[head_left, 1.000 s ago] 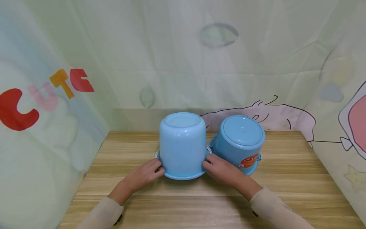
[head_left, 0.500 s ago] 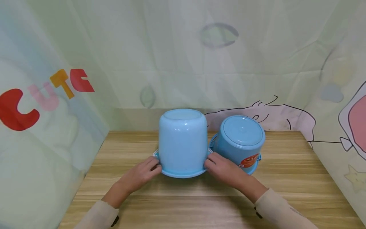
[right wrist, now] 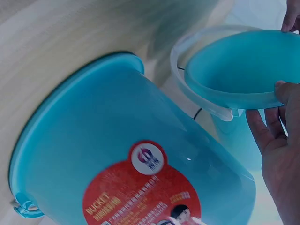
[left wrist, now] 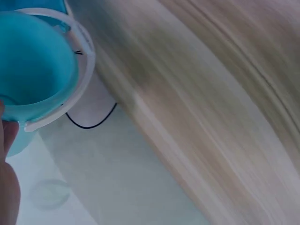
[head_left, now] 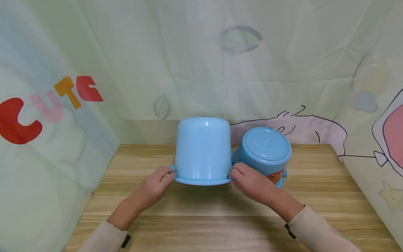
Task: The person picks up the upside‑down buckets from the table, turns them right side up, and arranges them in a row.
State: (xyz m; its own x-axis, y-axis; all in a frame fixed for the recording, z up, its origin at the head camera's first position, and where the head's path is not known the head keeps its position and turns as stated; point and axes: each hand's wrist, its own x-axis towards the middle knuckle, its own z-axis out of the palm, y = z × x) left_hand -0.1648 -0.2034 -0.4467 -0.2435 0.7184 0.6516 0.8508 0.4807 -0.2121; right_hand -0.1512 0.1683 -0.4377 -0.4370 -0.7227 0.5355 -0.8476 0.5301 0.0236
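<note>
A light blue bucket (head_left: 203,150), bottom up and tilted, is held above the table. My left hand (head_left: 154,185) pinches its rim on the left, and my right hand (head_left: 252,182) pinches the rim on the right. In the right wrist view the right thumb (right wrist: 281,91) lies over the rim with the fingers beneath it. The bucket's open mouth and bare inside wall (left wrist: 37,61) show in the left wrist view, along with its white bail handle (left wrist: 89,65). Beside the right hand stands a second, darker blue bucket (head_left: 266,145), upside down.
The second bucket bears a red label (right wrist: 145,187) and stands on the wooden table (head_left: 141,154), partly behind my right wrist. A printed cloth backdrop (head_left: 141,87) rises along the table's back and sides.
Both hands have raised the light blue bucket and tipped it, its rim coming up and toward me. Its top face has turned nearly out of sight. The second bucket has not moved.
</note>
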